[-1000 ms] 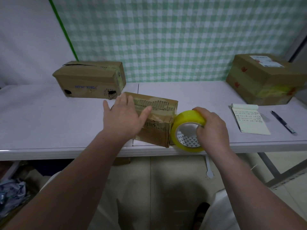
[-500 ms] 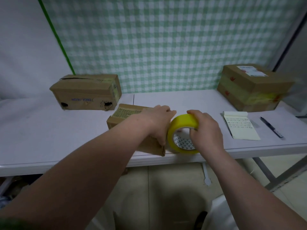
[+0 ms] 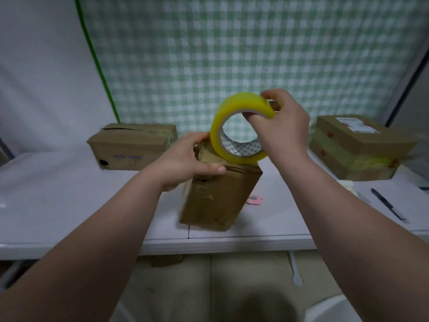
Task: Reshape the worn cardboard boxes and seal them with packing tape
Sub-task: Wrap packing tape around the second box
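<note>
The small box point(image 3: 218, 201) stands on end at the near edge of the tabletop point(image 3: 69, 201), roughly in the middle. The left hand point(image 3: 185, 159) grips its upper end, thumb laid across the near face and the fingers curled over the far side. The right hand point(image 3: 283, 126) holds the tape roll point(image 3: 241, 102), fingers hooked through the core and thumb on the outer band, and the roll's lower edge touches the top of the box.

The step looks like starting a strip across the top end. The free end of the tape cannot be made out, so finding it comes first. It should then be pressed well down one side face before the roll is drawn over the seam. The left hand should squeeze the dented walls square and hold the flaps flush, or the tape will fix the box crooked. Standing tall near the edge, the box could tip under a hard pull.

Two larger boxes, far left point(image 3: 132, 147) and far right point(image 3: 357, 149), wait on the tabletop.
</note>
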A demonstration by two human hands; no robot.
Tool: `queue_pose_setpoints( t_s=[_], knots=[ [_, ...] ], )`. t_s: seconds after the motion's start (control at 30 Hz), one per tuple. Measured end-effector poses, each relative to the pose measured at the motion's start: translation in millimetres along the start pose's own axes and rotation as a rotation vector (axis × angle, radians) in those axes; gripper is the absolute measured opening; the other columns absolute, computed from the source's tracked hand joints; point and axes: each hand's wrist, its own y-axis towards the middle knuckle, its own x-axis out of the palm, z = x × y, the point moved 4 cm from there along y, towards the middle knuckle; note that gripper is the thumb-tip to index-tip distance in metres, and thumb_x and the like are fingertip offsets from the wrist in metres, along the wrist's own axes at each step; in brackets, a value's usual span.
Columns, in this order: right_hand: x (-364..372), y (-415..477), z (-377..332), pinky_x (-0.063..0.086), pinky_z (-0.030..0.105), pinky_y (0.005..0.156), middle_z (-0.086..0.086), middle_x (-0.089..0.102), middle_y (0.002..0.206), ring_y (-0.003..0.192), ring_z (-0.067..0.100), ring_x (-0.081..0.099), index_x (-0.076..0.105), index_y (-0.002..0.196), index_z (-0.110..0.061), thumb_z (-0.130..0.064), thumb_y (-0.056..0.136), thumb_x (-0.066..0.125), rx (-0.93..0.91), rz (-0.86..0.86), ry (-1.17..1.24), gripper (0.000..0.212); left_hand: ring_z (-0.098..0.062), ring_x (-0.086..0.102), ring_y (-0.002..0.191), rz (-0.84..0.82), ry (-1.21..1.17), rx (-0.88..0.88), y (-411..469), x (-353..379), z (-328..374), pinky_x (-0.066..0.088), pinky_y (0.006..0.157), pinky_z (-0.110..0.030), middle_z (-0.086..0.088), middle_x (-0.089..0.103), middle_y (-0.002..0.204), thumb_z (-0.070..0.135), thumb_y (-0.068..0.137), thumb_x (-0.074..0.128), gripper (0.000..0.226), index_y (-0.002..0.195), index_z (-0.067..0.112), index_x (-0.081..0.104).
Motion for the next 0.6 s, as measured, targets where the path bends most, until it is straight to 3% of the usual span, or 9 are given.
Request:
queue_pose_setpoints(
  t_s=[0.07, 0.2, 0.4, 0.5, 0.6],
  knots=[
    [15, -4, -10, 0.045, 0.021, 0.069, -0.014, 0.055, 0.089, 0.084, 0.009, 0.057, 0.059, 0.12, -0.029, -0.04, 0.077, 0.074, -0.008, -0.099, 0.045, 0.048, -0.017, 0.055, 0.12, 0.027, -0.183, -0.058, -11, -2, -18, 0.047, 0.101, -0.04, -0.002, 0.054, 0.132, 0.042, 0.041, 0.091, 0.087, 0.12, 0.029, 0.056],
    [49, -21, -14, 0.051, 0.028, 0.078, -0.009, 0.061, 0.099, 0.091, 0.012, 0.061, 0.056, 0.124, -0.028, -0.036, 0.076, 0.075, -0.022, -0.311, 0.041, 0.052, -0.018, 0.058, 0.116, -0.012, -0.354, -0.17, -28, -3, -45, 0.045, 0.103, -0.04, -0.005, 0.058, 0.131, 0.017, 0.055, 0.085, 0.086, 0.132, 0.018, 0.047],
    [64, -42, 5, 0.055, 0.04, 0.083, -0.007, 0.068, 0.094, 0.09, 0.01, 0.065, 0.062, 0.108, -0.025, -0.021, 0.074, 0.077, 0.103, -0.306, 0.29, 0.037, -0.015, 0.063, 0.108, 0.053, -0.346, -0.202, -25, 4, -43, 0.048, 0.098, -0.038, 0.002, 0.07, 0.112, 0.026, 0.063, 0.086, 0.064, 0.121, 0.021, 0.061],
    [63, -49, 14, 0.055, 0.035, 0.077, -0.01, 0.067, 0.09, 0.086, 0.01, 0.065, 0.059, 0.101, -0.028, -0.017, 0.074, 0.076, 0.11, -0.313, 0.263, 0.034, -0.007, 0.063, 0.103, 0.066, -0.296, -0.195, -24, 7, -45, 0.049, 0.087, -0.025, 0.009, 0.069, 0.11, 0.022, 0.072, 0.081, 0.054, 0.122, 0.024, 0.06],
    [62, -46, 18, 0.052, 0.033, 0.073, -0.003, 0.067, 0.089, 0.085, 0.015, 0.063, 0.059, 0.099, -0.023, -0.01, 0.077, 0.069, 0.116, -0.336, 0.201, 0.027, -0.001, 0.061, 0.1, 0.057, -0.251, -0.198, -24, 5, -43, 0.047, 0.08, -0.018, 0.013, 0.066, 0.111, 0.027, 0.071, 0.081, 0.06, 0.125, 0.026, 0.055]
  ],
)
